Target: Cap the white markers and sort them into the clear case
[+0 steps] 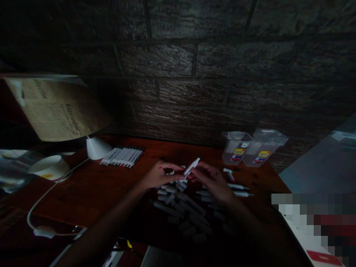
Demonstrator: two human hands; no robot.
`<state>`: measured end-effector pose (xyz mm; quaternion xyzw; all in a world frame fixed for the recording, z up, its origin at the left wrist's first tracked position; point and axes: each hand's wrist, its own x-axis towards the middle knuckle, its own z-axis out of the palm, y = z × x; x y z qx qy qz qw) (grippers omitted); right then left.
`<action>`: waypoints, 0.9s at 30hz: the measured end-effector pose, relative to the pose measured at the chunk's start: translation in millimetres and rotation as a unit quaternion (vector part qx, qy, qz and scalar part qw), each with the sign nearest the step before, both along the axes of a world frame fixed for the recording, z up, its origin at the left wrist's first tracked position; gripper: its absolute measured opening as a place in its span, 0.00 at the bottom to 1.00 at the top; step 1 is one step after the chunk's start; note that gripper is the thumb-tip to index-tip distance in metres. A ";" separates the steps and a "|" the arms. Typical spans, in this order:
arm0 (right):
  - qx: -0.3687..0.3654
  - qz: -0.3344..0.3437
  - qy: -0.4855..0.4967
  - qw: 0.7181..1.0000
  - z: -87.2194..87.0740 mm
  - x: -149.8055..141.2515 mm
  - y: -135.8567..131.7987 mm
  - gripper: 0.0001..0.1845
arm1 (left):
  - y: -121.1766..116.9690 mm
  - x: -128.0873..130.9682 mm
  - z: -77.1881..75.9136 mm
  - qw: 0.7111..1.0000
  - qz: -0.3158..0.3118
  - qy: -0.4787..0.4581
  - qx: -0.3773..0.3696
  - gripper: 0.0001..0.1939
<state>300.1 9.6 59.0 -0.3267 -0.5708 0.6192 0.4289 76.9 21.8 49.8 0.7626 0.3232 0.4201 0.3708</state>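
Head view: the pic is v. dark. The person has a white marker (191,167) up in the air, over the messy pile of pens and short bits (196,205) on the table (75,193). The left hand (158,176) has a small, pinched grip at the marker's low end, thumb & fingers close together. The right hand (211,180) pinches it too, from the other side, so both seem to hold the same pen.

Step now, prob.: handling one pen w/ both hands. A next move would need a soft, steady pinch, b/c the pen is thin & could slip into the pile.

The marker is on a slant. Its long side runs from low left, by the left fingertips, to high right. The top end has a dark greenish tip & points up, right and toward the brick wall (172,59). The low end points back left.

Off left, a neat row of markers (122,156) lies side by side near the lamp (63,111). Far right, two clear boxes (263,148) stand by the wall.
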 end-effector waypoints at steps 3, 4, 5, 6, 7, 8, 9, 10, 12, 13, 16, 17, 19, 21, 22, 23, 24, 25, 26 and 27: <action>0.033 0.003 -0.009 0.999 1.2 -2.0 -3.0 0.13 | -0.5 2.8 -3.8 1.000 -0.011 0.014 0.022 0.13; 0.047 0.001 -0.016 0.999 1.0 -2.5 -4.1 0.13 | -0.1 3.4 -4.4 0.999 -0.009 0.018 0.030 0.13; 0.061 -0.004 -0.024 0.998 0.3 -2.8 -5.0 0.14 | 0.6 3.7 -4.5 0.999 -0.008 0.021 0.043 0.13; 0.078 -0.010 -0.034 0.996 -0.8 -2.9 -5.9 0.15 | 1.7 3.8 -4.3 0.998 -0.008 0.020 0.062 0.13; 0.097 -0.019 -0.043 0.994 -2.3 -2.7 -6.6 0.15 | 3.1 3.6 -3.8 0.996 -0.004 0.013 0.092 0.13; 0.122 -0.031 -0.053 0.991 -3.9 -2.2 -7.1 0.15 | 4.6 3.4 -3.1 0.992 0.006 0.004 0.125 0.13; 0.154 -0.042 -0.067 0.985 -5.4 -1.3 -7.6 0.14 | 6.1 3.1 -2.4 0.988 0.026 -0.005 0.150 0.15; 0.190 -0.056 -0.084 0.977 -6.5 -0.2 -8.0 0.13 | 7.3 2.9 -1.9 0.986 0.052 -0.017 0.160 0.17; 0.268 -0.085 -0.123 0.952 -7.1 1.9 -8.8 0.11 | 8.7 2.9 -1.9 0.986 0.102 -0.051 0.120 0.18; 0.304 -0.096 -0.142 0.937 -6.8 2.5 -9.2 0.11 | 8.9 3.1 -2.4 0.988 0.113 -0.068 0.074 0.18; 0.374 -0.096 -0.184 0.904 -6.1 2.1 -9.7 0.14 | 8.3 3.8 -4.8 0.990 0.069 -0.085 -0.091 0.22; 0.387 -0.083 -0.192 0.898 -6.7 1.3 -9.4 0.15 | 8.0 3.9 -5.5 0.987 0.041 -0.079 -0.133 0.24; 0.396 -0.055 -0.205 0.893 -9.2 -0.7 -8.1 0.17 | 7.8 4.0 -6.5 0.979 -0.009 -0.074 -0.187 0.26; 0.399 -0.032 -0.215 0.891 -12.2 -2.7 -6.5 0.18 | 8.1 4.0 -7.1 0.971 -0.042 -0.085 -0.219 0.26; 0.401 -0.024 -0.220 0.889 -13.3 -3.7 -6.2 0.18 | 8.3 4.1 -7.4 0.967 -0.052 -0.092 -0.230 0.25; 0.402 -0.019 -0.225 0.887 -14.0 -4.8 -6.3 0.18 | 8.7 4.4 -7.6 0.965 -0.056 -0.098 -0.236 0.25; 0.401 -0.016 -0.233 0.886 -14.0 -6.0 -7.0 0.18 | 9.1 4.8 -7.9 0.964 -0.053 -0.103 -0.238 0.25; 0.397 -0.017 -0.241 0.886 -13.4 -6.9 -8.3 0.18 | 9.6 5.3 -8.2 0.965 -0.043 -0.107 -0.237 0.26; 0.389 -0.021 -0.249 0.887 -12.2 -7.5 -9.8 0.19 | 10.4 5.6 -8.4 0.966 -0.030 -0.109 -0.233 0.25; 0.377 -0.028 -0.258 0.889 -10.4 -7.4 -11.2 0.19 | 11.4 5.4 -8.5 0.967 -0.017 -0.107 -0.230 0.25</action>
